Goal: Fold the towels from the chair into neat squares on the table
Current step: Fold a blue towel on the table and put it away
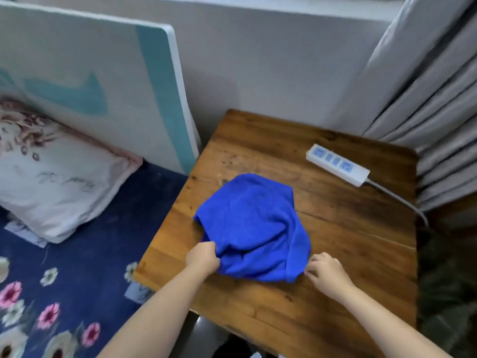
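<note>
A bright blue towel (251, 223) lies crumpled in a loose heap on the middle of the wooden table (335, 254). My left hand (202, 257) grips the towel's near left edge, fingers curled into the cloth. At the near right corner of the towel, my right hand (325, 271) pinches the fabric with its fingertips. Both forearms reach in from the bottom of the view. No chair and no other towel can be seen.
A white power strip (338, 165) with a grey cable lies at the table's far right. Grey curtains (433, 112) hang on the right. On the left is a bed with a blue flowered cover (77, 280), a pillow (51, 184) and a leaning board (90, 86).
</note>
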